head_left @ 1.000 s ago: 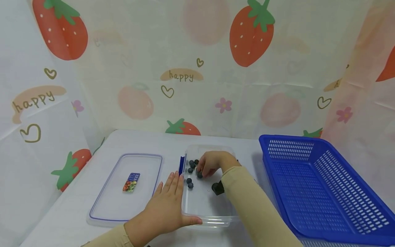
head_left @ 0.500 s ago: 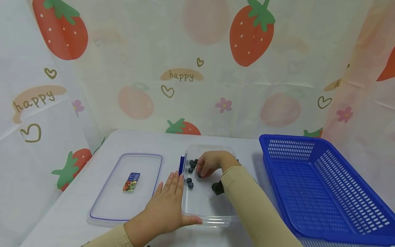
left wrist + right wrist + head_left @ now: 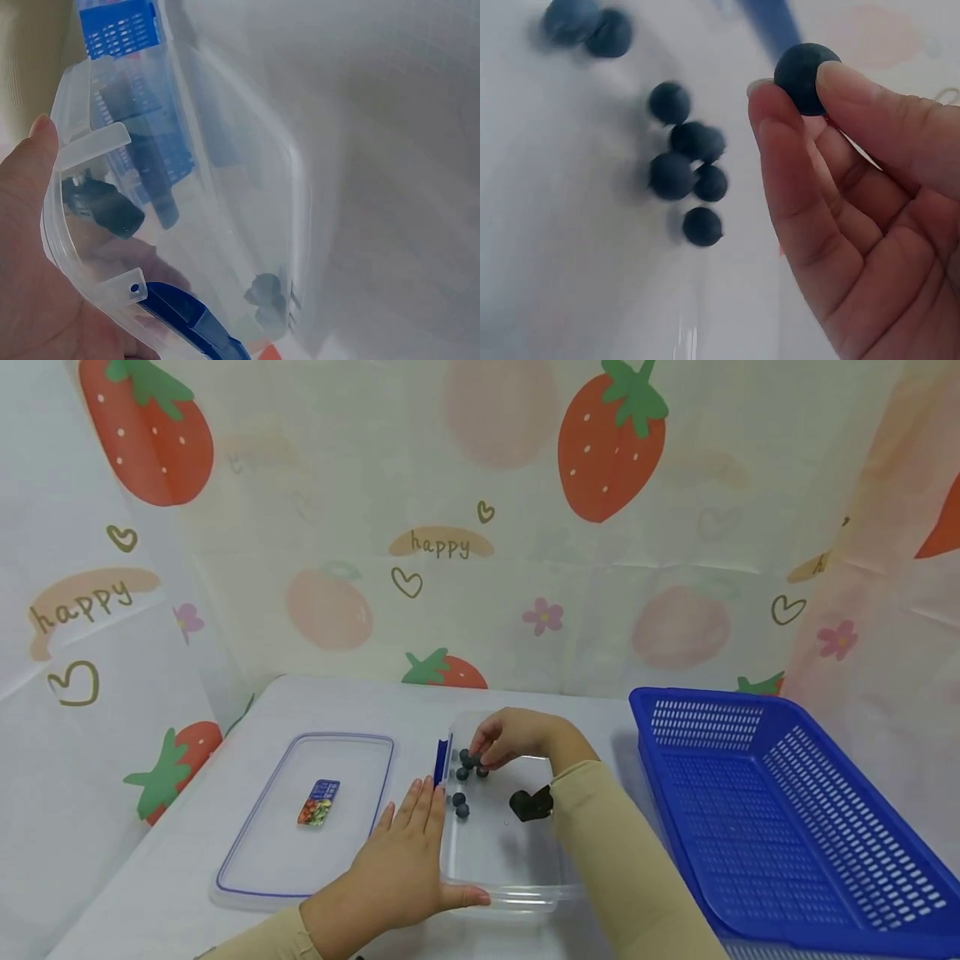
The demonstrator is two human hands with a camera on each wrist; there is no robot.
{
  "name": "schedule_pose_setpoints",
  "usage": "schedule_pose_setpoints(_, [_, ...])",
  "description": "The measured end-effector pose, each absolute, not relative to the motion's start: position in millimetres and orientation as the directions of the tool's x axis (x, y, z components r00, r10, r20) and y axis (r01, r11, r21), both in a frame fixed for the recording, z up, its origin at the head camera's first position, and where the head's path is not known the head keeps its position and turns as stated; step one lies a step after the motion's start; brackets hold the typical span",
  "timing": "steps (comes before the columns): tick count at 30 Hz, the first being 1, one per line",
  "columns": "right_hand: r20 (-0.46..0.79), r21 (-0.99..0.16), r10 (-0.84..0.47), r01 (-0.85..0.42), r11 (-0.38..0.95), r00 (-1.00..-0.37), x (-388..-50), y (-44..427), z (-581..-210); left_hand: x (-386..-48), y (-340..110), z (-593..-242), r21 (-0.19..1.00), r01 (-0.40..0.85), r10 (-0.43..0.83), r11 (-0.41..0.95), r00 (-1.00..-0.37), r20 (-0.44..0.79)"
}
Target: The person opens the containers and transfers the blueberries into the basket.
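Between thumb and fingertips, my right hand (image 3: 517,733) pinches a dark blueberry (image 3: 802,82), held above the floor of a clear plastic box (image 3: 504,858). Several more blueberries (image 3: 672,177) lie loose in the box, clustered along its left side, with two blueberries (image 3: 571,19) apart from the rest. My left hand (image 3: 393,864) rests against the box's left side with straight fingers; its thumb reaches along the near rim. Beside those fingertips is the box's blue side latch (image 3: 191,319). The right hand and sleeve hide part of the box in the head view.
Left of the box, a clear lid (image 3: 258,852) with a blue seal line lies on the white table, a printed label (image 3: 318,802) on it. A large blue perforated basket (image 3: 738,810) stands to the right. A strawberry-patterned sheet (image 3: 450,610) hangs behind.
My right hand has risen from the box floor and moved slightly away from me, now carrying a pinched blueberry. The left hand and the box have stayed in place.
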State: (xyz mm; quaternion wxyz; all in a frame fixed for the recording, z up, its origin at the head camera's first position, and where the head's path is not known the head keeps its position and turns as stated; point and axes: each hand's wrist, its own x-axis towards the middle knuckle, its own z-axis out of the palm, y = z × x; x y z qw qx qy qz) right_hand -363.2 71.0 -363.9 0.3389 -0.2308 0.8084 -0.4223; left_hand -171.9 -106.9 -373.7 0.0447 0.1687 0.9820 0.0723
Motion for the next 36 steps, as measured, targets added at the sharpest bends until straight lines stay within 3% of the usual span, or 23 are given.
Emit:
schedule_pose_setpoints(16, [-0.227, -0.837, -0.692, -0.226, 0.499, -0.686, -361, 100, -310, -175, -102, -372, 0.164, 0.31, 0.328, 0.936, -0.94, -0.093])
schedule_pose_setpoints(27, [-0.123, -0.846, -0.637, -0.255, 0.468, -0.761, -361, 177, -269, -173, -103, -371, 0.183, 0.329, 0.349, 0.926, -0.933, -0.086])
schedule_pose_setpoints(36, [-0.102, -0.866, -0.547, -0.196, 0.46, -0.831, -360, 247, -267, -173, -104, -372, 0.166, 0.338, 0.353, 0.926, -0.933, -0.068])
